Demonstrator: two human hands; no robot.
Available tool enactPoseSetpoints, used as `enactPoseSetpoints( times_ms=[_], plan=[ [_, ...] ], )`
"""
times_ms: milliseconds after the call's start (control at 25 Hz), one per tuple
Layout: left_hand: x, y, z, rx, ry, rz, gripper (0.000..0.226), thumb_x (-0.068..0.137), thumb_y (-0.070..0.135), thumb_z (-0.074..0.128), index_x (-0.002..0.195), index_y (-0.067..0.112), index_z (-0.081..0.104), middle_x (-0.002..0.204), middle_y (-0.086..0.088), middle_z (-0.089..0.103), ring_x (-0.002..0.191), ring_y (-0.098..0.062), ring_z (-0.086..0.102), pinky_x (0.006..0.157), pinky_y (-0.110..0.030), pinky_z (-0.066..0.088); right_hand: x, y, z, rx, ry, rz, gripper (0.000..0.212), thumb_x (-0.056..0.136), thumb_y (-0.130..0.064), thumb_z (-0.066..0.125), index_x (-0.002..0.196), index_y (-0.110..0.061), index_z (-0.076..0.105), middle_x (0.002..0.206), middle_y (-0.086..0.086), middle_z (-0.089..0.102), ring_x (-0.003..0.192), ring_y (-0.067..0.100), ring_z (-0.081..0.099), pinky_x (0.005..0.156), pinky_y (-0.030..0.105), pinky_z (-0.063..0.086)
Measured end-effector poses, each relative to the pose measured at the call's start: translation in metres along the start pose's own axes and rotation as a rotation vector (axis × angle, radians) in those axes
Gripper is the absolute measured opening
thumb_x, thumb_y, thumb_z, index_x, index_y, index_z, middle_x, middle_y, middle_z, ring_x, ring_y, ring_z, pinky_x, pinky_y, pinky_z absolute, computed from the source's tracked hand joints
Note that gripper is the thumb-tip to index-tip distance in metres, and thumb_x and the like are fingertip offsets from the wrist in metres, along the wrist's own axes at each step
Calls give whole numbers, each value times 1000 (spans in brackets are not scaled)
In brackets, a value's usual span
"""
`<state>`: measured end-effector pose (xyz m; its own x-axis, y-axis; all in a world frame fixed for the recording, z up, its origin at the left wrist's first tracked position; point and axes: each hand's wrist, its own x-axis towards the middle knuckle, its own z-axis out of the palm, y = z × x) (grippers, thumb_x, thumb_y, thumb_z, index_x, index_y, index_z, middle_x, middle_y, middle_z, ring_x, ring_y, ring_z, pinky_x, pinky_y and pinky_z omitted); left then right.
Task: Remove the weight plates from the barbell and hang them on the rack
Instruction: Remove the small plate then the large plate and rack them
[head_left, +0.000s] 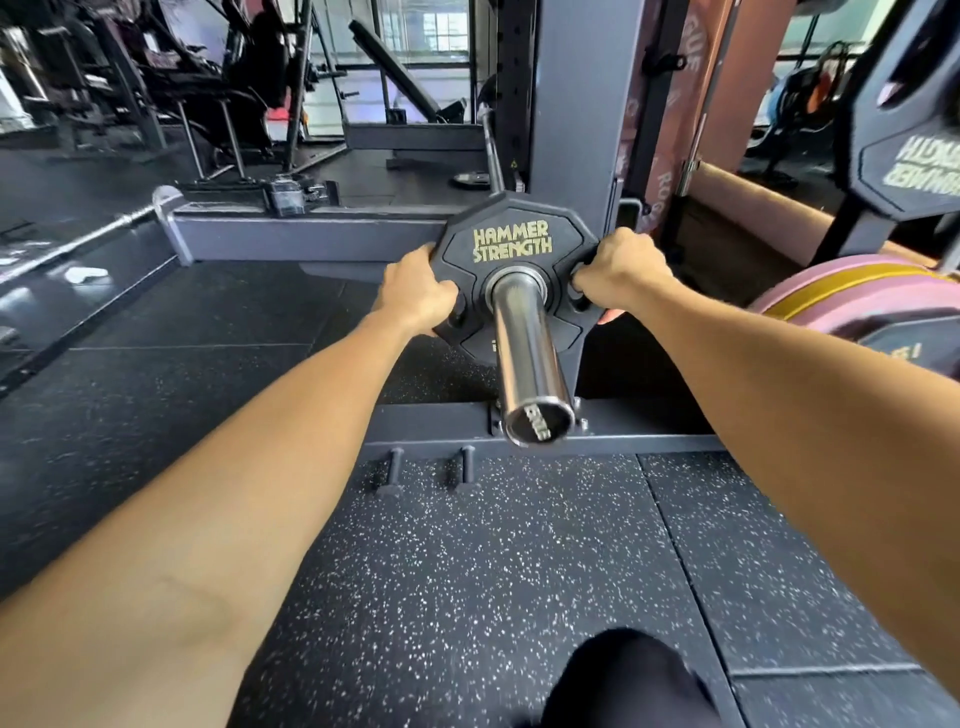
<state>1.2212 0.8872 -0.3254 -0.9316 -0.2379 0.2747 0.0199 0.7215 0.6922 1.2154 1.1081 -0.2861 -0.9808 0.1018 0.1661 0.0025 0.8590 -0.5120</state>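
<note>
A black weight plate (511, 241) with gold "Hammer Strength" lettering sits on the chrome barbell sleeve (527, 358), which points toward me. My left hand (415, 296) grips the plate's left edge, fingers curled into a handle cutout. My right hand (621, 270) grips the right edge the same way. The plate stands upright, far up the sleeve near the grey rack upright (576, 104). Another black plate (906, 150) hangs on the rack at the upper right.
A pink and yellow bumper plate (862, 301) rests low on the right. The rack's base beam (649, 428) crosses the speckled rubber floor (467, 571), with two short pegs (431, 467) on it. My knee (628, 680) shows at the bottom. Benches and machines stand behind.
</note>
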Motion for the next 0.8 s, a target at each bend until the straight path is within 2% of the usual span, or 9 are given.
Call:
enactPoseSetpoints(
  times_ms=[120, 240, 400, 480, 560, 680, 800],
  plan=[
    [-54, 7, -19, 19, -3, 17, 49, 84, 16, 50, 132, 22, 56, 114, -6, 66, 92, -25, 61, 73, -30, 53, -56, 7, -14, 6, 6, -4, 20, 84, -20, 56, 88, -3, 67, 79, 12, 64, 49, 28, 68, 58, 29, 56],
    [-99, 12, -37, 50, -31, 16, 49, 83, 16, 49, 131, 22, 56, 113, -6, 66, 86, -27, 67, 70, -38, 62, -104, 13, -22, 12, 8, 9, 17, 82, -17, 57, 89, -3, 65, 81, 11, 65, 50, 27, 67, 54, 28, 54],
    [-156, 18, -55, 8, -46, 33, 29, 81, 14, 50, 106, 24, 58, 100, -4, 68, 74, -23, 68, 54, -30, 60, -158, 17, -38, 13, -4, 2, 15, 83, -16, 55, 85, -4, 64, 81, 11, 66, 50, 29, 69, 54, 32, 58],
    [-180, 19, -61, 9, -45, 44, 23, 80, 14, 51, 98, 25, 59, 95, -3, 68, 68, -23, 69, 52, -30, 60, -178, 17, -44, -28, 16, -6, 13, 81, -16, 54, 75, -6, 61, 74, 8, 64, 43, 26, 66, 46, 25, 50],
    [-196, 21, -68, 36, -44, 53, 19, 77, 15, 50, 90, 27, 58, 89, 0, 67, 61, -22, 68, 47, -28, 57, -192, 17, -49, -44, 2, -2, 14, 79, -14, 52, 71, -6, 60, 70, 7, 65, 39, 27, 64, 47, 25, 50],
    [-210, 35, -88, 56, -58, 74, 20, 75, 16, 48, 90, 20, 61, 88, -3, 66, 56, -26, 69, 56, -38, 61, -208, 14, -64, -5, -24, -15, 16, 78, -12, 49, 75, -3, 62, 71, 8, 67, 38, 30, 65, 48, 29, 54],
    [-207, 57, -117, 86, -23, 124, 22, 74, 16, 46, 88, 17, 62, 89, -5, 67, 61, -27, 70, 62, -38, 60, -209, -2, -92, 28, 5, -58, 19, 76, -15, 48, 78, -2, 61, 71, 8, 67, 38, 32, 64, 49, 31, 52]
  ],
)
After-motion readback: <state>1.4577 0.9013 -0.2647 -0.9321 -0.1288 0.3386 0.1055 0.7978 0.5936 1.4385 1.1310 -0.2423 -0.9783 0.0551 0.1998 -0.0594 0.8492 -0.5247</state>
